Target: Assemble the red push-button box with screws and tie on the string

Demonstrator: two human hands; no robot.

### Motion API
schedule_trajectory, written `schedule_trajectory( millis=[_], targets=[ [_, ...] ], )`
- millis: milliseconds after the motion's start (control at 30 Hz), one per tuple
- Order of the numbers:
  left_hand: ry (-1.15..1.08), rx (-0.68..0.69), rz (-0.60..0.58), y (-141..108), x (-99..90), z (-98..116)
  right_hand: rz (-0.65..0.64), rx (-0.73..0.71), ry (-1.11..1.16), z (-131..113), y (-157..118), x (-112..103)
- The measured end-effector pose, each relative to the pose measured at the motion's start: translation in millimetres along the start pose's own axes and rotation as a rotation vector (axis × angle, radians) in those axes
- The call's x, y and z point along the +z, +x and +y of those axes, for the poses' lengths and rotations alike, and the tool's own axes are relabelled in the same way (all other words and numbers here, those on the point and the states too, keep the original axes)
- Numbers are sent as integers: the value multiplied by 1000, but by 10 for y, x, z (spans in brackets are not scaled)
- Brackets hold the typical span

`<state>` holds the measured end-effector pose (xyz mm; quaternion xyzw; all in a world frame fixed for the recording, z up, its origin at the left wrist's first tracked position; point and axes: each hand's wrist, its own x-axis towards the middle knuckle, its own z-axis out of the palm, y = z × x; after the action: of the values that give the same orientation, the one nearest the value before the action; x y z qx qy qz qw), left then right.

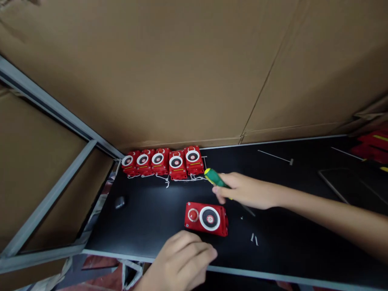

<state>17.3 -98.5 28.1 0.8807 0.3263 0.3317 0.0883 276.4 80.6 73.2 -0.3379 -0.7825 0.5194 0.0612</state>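
My right hand (pixel 232 188) is closed around a screwdriver (pixel 216 178) with a green and yellow handle. Its shaft points down and right, away from the device. Below that hand lies a red alarm box (pixel 189 227) with a red dome light and a white-ringed round speaker, face up on the black table. My left hand (pixel 184 258) is at the table's front edge, just below the box, its fingers curled together. Whatever those fingers may hold is hidden. Two screws (pixel 254 238) lie right of the box, with a smaller metal piece (pixel 241 218) above them.
Several similar red alarm boxes (pixel 176 165) with white cords stand in a row along the cardboard wall (pixel 194 72). A small black object (pixel 120 202) lies at left. Thin metal T-shaped rods (pixel 275 156) lie toward the back. A dark flat phone-like object (pixel 342 184) is at right.
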Motion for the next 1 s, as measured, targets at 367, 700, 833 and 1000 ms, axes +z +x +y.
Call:
schedule_trajectory(
  millis=[367,700,833,1000],
  targets=[
    [52,-107,-379,270,-74,-738,523,493,-855,954,-1020,189],
    [-21,-78,-395,343,66,-1039,782,298,-1018,989,-1109,599],
    [-86,-140,-359,295,144,-1075,719,-86,-858,803,-1162,827],
    [-179,-185,-286,318,174,-1064,554,-86,-593,708,-1246,1110]
  ],
)
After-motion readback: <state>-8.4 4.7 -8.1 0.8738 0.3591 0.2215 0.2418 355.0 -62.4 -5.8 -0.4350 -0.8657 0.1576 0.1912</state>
